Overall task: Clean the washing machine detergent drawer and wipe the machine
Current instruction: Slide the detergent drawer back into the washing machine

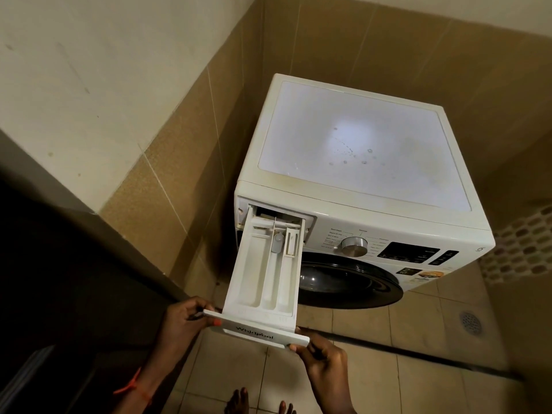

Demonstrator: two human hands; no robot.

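Note:
A white front-loading washing machine (363, 138) stands in a tiled corner. Its white detergent drawer (263, 279) is pulled far out of its slot at the machine's upper left, with three long compartments showing and a grey insert near the back. My left hand (185, 318) grips the left end of the drawer's front panel. My right hand (321, 358) pinches the panel's right end. A few small marks and droplets dot the machine's top.
Tiled walls close in behind and to the left of the machine. A dark door or cabinet (59, 294) fills the lower left. A floor drain (471, 322) lies at the right. My bare toes (239, 401) show at the bottom edge.

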